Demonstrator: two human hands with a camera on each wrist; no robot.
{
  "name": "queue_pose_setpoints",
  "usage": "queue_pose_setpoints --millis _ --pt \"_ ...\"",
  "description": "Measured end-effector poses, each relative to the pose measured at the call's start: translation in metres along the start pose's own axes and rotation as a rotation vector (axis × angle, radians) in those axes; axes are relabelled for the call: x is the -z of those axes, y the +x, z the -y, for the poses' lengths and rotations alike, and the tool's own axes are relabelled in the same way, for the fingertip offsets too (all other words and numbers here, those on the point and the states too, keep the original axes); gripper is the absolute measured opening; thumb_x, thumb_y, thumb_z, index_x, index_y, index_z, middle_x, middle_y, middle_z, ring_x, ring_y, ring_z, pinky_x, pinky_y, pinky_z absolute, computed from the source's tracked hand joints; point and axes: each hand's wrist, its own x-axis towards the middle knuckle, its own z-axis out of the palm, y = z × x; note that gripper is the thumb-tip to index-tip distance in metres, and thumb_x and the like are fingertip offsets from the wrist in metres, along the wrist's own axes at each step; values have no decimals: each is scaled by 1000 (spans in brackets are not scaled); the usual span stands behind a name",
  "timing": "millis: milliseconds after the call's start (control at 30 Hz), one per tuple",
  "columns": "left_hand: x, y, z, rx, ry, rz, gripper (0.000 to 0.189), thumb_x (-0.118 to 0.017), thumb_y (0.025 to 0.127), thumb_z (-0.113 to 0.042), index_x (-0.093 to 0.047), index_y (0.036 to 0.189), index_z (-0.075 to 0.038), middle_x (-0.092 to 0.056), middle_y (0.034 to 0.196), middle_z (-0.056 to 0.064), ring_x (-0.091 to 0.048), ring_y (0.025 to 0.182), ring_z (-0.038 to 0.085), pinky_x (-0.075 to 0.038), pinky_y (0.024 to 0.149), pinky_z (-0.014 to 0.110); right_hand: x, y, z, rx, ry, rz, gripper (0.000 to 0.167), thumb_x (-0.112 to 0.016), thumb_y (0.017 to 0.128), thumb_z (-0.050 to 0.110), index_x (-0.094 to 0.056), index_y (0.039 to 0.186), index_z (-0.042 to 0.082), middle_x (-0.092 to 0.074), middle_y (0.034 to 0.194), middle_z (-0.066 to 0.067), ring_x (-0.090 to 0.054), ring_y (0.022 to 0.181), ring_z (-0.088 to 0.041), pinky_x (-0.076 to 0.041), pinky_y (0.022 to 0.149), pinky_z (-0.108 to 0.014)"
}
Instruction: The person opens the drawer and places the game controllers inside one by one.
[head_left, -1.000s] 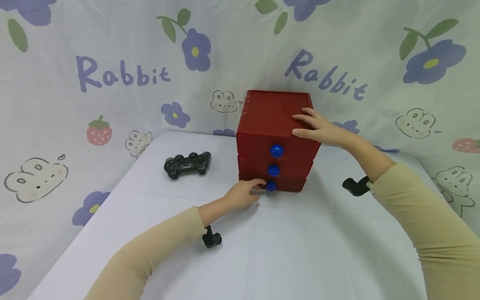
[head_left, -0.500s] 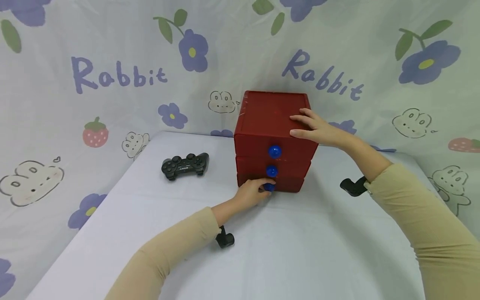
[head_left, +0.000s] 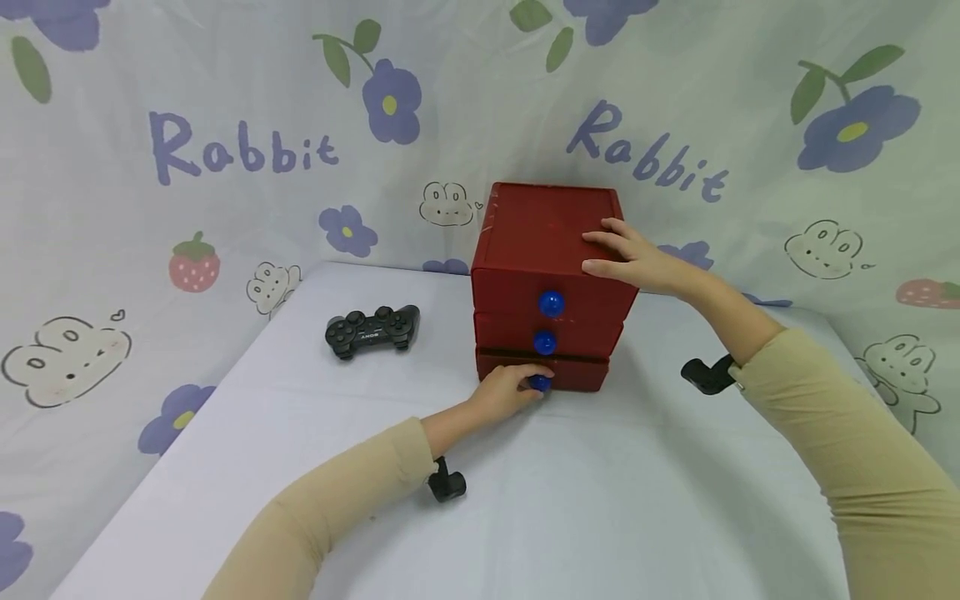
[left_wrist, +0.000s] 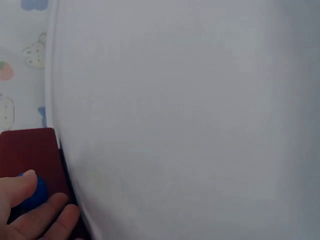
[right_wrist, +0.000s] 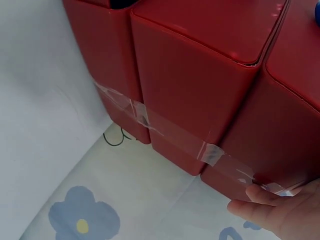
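Backdrop (head_left: 442, 100), head view: pale sheet printed with purple flowers, rabbits and lettering, across the upper part of the frame.
Worktop (head_left: 675, 500): white and cloth-covered, with a black game controller (head_left: 372, 329) left of centre.
Red drawer unit (head_left: 547, 225): just right of centre, three tiers, dark and slightly glossy.
Bottom drawer (head_left: 577, 376): lowest tier, its front long from side to side, standing a little forward of the tiers above (a dark slit shows over it).
Left hand (head_left: 508, 393): the nearer of the hands to that drawer, coming from lower left, thumb and fingers curled round its blue knob (head_left: 540, 382).
Right hand (head_left: 630, 258): fingers spread, resting on the unit's top by its right edge, grasping nothing visible.
Knob, left wrist view: lower left of the frame, round and smooth, between thumb and fingers (partly hidden by them).
Clear tape (right_wrist: 212, 154), right wrist view: crosses the unit's side, middle of the frame; the right hand lies at lower right, fingers extended.
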Motion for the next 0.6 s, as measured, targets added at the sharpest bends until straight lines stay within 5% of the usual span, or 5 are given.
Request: queue_pose_setpoints --millis 367,600 --pt "-1 -21 -9 -8 -25 36 29 -62 87 -19 -63 116 -16 -58 68 -1 -43 58 6 -33 52 17 0 0 -4 10 15 -1 70 -51 88 43 -25 144 10 1 152 -12 1 138 -36 -15 103 -62" --pt "-1 -32 -14 15 -93 65 27 -60 88 -16 -62 115 -15 -62 79 0 -44 63 8 -35 54 18 0 1 -3 12 26 -1 70 -51 88 42 -24 145 10 2 152 -12 0 138 -37 -18 103 -62"
